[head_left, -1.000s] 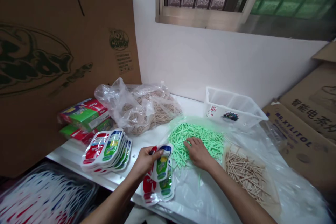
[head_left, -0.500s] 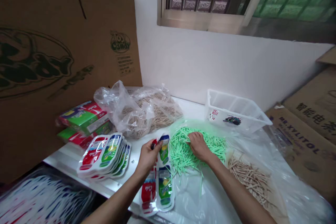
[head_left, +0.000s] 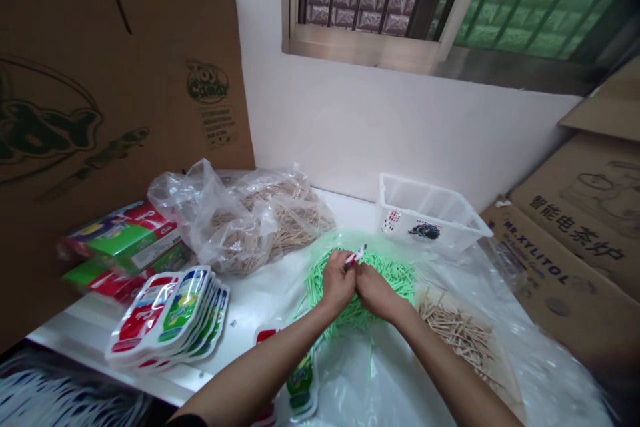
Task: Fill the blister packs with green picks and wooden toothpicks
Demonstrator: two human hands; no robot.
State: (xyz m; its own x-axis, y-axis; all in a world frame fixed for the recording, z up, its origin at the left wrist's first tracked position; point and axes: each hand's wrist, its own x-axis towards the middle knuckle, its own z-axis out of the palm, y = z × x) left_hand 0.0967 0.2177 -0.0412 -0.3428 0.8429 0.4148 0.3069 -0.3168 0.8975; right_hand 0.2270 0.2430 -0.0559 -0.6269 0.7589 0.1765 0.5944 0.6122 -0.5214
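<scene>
My left hand [head_left: 337, 283] and my right hand [head_left: 374, 288] are pressed together over the pile of green sticks [head_left: 387, 267] on clear plastic. The left hand pinches a red and white printed pouch [head_left: 355, 256] that sticks up edge-on above its fingers. My right hand's fingers are curled against the left hand, and what they hold is hidden. Under my left forearm lie more printed pouches [head_left: 301, 383] at the table's near edge. A fanned stack of pouches [head_left: 167, 310] lies to the left.
A clear bag of tan sticks [head_left: 260, 217] sits behind the stack. Loose tan sticks [head_left: 463, 337] lie at the right. A clear plastic bin [head_left: 427, 213] stands by the wall. Wrapped green and red packs [head_left: 123, 240] lie far left. Cardboard boxes [head_left: 570, 240] flank both sides.
My left hand lifted a pouch from the near pile and moved right to meet my right hand over the green sticks. The camera view shifted right.
</scene>
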